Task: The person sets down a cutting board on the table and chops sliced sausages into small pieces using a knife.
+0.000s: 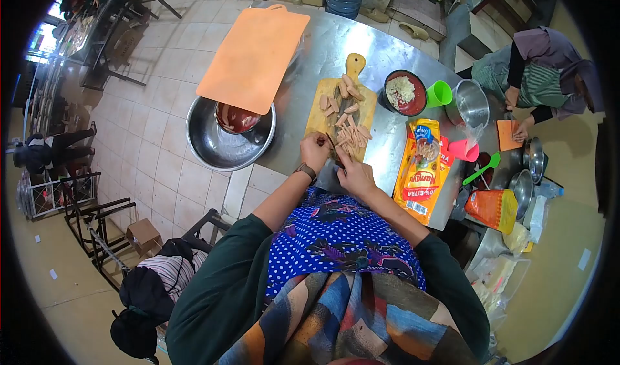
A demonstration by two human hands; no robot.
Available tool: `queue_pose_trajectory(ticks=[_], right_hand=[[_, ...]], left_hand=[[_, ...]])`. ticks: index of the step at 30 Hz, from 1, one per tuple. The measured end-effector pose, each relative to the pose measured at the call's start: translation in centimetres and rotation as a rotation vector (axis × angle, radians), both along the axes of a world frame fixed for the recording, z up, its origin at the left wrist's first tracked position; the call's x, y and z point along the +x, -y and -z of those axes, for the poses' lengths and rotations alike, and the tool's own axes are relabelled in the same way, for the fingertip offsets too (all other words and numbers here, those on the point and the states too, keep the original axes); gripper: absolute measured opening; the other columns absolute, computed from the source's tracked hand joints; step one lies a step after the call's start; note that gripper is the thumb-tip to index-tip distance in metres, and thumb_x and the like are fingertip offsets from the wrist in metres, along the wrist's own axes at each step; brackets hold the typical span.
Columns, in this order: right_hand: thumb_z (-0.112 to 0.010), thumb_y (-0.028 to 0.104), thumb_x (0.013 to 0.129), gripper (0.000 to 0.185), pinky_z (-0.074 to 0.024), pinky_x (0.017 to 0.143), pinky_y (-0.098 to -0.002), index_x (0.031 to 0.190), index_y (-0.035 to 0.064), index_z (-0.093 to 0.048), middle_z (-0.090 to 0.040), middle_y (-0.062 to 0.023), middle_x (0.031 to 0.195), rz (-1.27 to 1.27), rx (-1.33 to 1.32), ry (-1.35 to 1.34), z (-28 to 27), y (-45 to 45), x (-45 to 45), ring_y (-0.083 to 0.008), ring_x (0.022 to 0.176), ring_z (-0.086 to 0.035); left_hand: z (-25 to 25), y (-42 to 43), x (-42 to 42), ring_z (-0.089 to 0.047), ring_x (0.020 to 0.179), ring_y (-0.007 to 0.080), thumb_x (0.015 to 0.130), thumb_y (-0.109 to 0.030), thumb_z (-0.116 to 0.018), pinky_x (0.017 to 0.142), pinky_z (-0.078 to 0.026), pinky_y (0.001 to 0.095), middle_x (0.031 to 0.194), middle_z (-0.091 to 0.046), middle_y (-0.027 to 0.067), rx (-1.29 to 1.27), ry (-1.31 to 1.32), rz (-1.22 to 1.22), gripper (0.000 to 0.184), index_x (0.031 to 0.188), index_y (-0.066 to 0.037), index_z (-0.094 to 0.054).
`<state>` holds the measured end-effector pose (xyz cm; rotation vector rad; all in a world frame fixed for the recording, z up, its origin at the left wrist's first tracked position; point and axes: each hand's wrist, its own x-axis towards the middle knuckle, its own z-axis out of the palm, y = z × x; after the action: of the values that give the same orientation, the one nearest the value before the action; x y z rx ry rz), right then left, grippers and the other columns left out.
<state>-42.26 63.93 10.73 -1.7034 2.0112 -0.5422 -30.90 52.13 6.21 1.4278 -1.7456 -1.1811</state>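
A wooden cutting board point(314, 118) lies on the metal table in front of me, with cut pieces of sausage point(349, 134) spread over it. At its near left corner, my left hand point(314, 151) has its fingers pinched together; what they hold is too small to make out. My right hand point(355, 174) is closed at the board's near edge, index finger stretched along a small dark knife point(333, 147), whose blade points away between both hands. Longer sausage strips lie just beyond my right fingertips, and shorter chunks sit farther up toward the board's handle.
To the left, an orange cutting board point(255, 58) rests over a steel bowl point(194, 136). A dark bowl of chopped white food point(400, 91), a green cup point(439, 94) and a yellow sausage package point(420, 184) stand right. Another person point(539, 74) works at the far right.
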Motion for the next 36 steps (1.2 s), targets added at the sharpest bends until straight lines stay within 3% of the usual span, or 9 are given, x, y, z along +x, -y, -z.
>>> queue_pose_trajectory(ticks=[5, 9, 11, 18, 21, 23, 27, 29, 36], right_hand=[[-0.063, 0.016, 0.079, 0.068, -0.0541, 0.063, -0.0485, 0.144, 0.0141, -0.041, -0.068, -0.0228, 0.089, 0.020, 0.054, -0.027, 0.7, 0.1, 0.6, -0.0402, 0.067, -0.066], [-0.059, 0.017, 0.080, 0.071, -0.0534, 0.064, -0.0508, 0.147, 0.0127, -0.036, -0.068, -0.0221, 0.092, 0.011, 0.102, -0.017, 1.2, -2.7, 0.6, -0.0416, 0.070, -0.065], [-0.059, 0.019, 0.082, 0.070, -0.0532, 0.063, -0.0506, 0.148, 0.0139, -0.035, -0.068, -0.0215, 0.092, -0.018, 0.142, 0.030, 1.7, -4.3, 0.1, -0.0416, 0.071, -0.065], [-0.060, 0.022, 0.084, 0.068, -0.0528, 0.061, -0.0496, 0.147, 0.0169, -0.035, -0.068, -0.0187, 0.091, -0.026, 0.075, 0.038, -0.1, -6.0, -1.3, -0.0398, 0.070, -0.065], [-0.060, 0.022, 0.084, 0.066, -0.0534, 0.061, -0.0480, 0.146, 0.0189, -0.037, -0.068, -0.0169, 0.091, -0.005, 0.070, 0.040, -0.3, -4.4, -0.6, -0.0387, 0.070, -0.066], [-0.061, 0.021, 0.084, 0.064, -0.0540, 0.061, -0.0467, 0.144, 0.0195, -0.039, -0.068, -0.0167, 0.094, -0.083, 0.123, 0.002, 0.4, -3.0, -0.3, -0.0380, 0.072, -0.066], [-0.060, 0.020, 0.084, 0.064, -0.0543, 0.062, -0.0472, 0.144, 0.0199, -0.038, -0.067, -0.0193, 0.098, -0.078, 0.111, -0.038, 0.7, -0.9, -0.6, -0.0388, 0.074, -0.066], [-0.060, 0.020, 0.084, 0.064, -0.0543, 0.062, -0.0477, 0.144, 0.0194, -0.038, -0.067, -0.0195, 0.097, -0.031, 0.092, -0.037, 0.7, -0.4, -0.9, -0.0392, 0.074, -0.066], [-0.062, 0.018, 0.082, 0.065, -0.0541, 0.063, -0.0497, 0.143, 0.0163, -0.040, -0.067, -0.0195, 0.097, 0.025, 0.058, -0.018, 0.4, -0.2, -0.8, -0.0405, 0.075, -0.066]], left_hand=[[-0.7, 0.1, 0.1, -0.068, 0.066, 0.0270, 0.074, -0.002, -0.066, 0.065, -0.054, 0.0337, 0.074, -0.068, 0.0170, 0.014, -0.007, 0.023, 0.007, 0.079, 0.002, -0.069], [0.5, 0.1, -0.1, -0.068, 0.066, 0.0209, 0.074, -0.004, -0.069, 0.065, -0.054, 0.0312, 0.074, -0.069, 0.0156, -0.004, 0.029, 0.015, 0.010, 0.081, 0.003, -0.071], [0.0, 0.1, -0.1, -0.067, 0.066, 0.0276, 0.074, -0.003, -0.067, 0.066, -0.054, 0.0346, 0.074, -0.067, 0.0175, -0.001, 0.015, 0.013, 0.006, 0.078, 0.001, -0.069], [-0.6, 1.4, -0.1, -0.068, 0.065, 0.0224, 0.075, -0.005, -0.069, 0.065, -0.054, 0.0321, 0.073, -0.068, 0.0157, 0.001, 0.055, 0.082, 0.009, 0.082, 0.001, -0.069], [-2.3, 4.0, -0.8, -0.067, 0.071, 0.0278, 0.076, -0.004, -0.065, 0.068, -0.054, 0.0357, 0.082, -0.068, 0.0150, -0.067, 0.128, 0.134, 0.013, 0.089, -0.002, -0.069], [-2.2, 6.4, -1.9, -0.065, 0.089, 0.0320, 0.077, -0.005, -0.064, 0.078, -0.053, 0.0398, 0.099, -0.065, 0.0135, -0.226, 0.227, 0.163, 0.024, 0.101, -0.006, -0.069], [-1.4, 10.1, -3.8, -0.059, 0.104, 0.0331, 0.078, -0.006, -0.063, 0.086, -0.051, 0.0420, 0.111, -0.060, 0.0117, -0.423, 0.252, 0.271, 0.031, 0.109, -0.008, -0.067], [-1.6, 11.3, -4.0, -0.055, 0.111, 0.0328, 0.078, -0.008, -0.064, 0.090, -0.050, 0.0421, 0.114, -0.059, 0.0108, -0.362, 0.355, 0.513, 0.034, 0.112, -0.009, -0.067], [-2.5, 11.4, -5.1, -0.062, 0.097, 0.0353, 0.077, -0.018, -0.068, 0.081, -0.052, 0.0450, 0.106, -0.060, 0.0141, -0.297, 0.512, 0.515, 0.023, 0.097, -0.006, -0.068]])
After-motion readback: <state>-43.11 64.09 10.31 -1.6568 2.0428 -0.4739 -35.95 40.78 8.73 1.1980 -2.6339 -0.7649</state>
